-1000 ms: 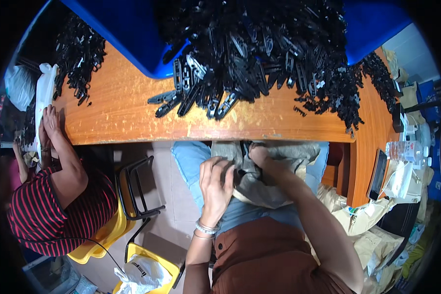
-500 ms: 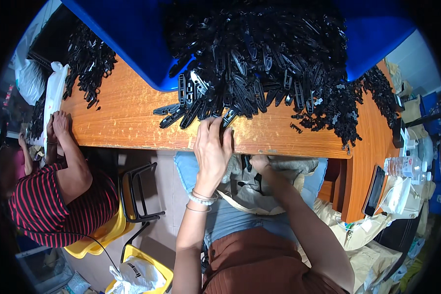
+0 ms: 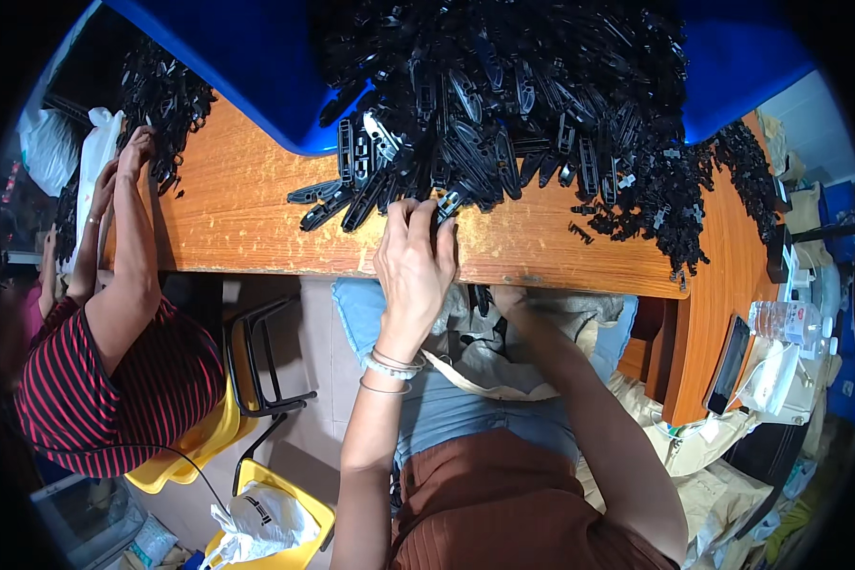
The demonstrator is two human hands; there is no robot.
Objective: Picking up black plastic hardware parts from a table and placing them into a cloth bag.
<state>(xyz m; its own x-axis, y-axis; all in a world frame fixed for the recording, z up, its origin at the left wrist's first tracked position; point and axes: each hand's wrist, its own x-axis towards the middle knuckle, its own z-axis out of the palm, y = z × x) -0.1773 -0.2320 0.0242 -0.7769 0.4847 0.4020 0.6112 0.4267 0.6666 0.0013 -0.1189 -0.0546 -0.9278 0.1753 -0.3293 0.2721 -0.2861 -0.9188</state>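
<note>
My left hand (image 3: 413, 256) rests over the table's front edge. Its fingers are bent, with thumb and fingertips closed on a long black plastic part (image 3: 449, 201) with slots, at the near rim of the heap. Lower, just under the table edge, my right hand (image 3: 509, 299) is closed beside a dark plastic piece (image 3: 482, 300) that it seems to grip; the fingers are partly hidden. Beneath that hand a pale cloth sack (image 3: 484, 375) lies open across my lap, with dark pieces inside. A big heap of similar black parts (image 3: 484, 123) spills out of a blue bin (image 3: 247, 71) onto the wooden table.
Small black pieces (image 3: 670, 223) lie scattered at the right. Beyond them are a phone (image 3: 729, 366) and a plastic bottle (image 3: 787, 323). At the left, a co-worker in a striped shirt (image 3: 114, 399) reaches toward another black pile (image 3: 166, 104). A yellow chair (image 3: 313, 508) holds a white bag.
The co-worker's arms have stretched farther forward, one hand now at the left pile. My left hand stays at the slotted part, and my right hand remains under the table edge. The view shifts slightly.
</note>
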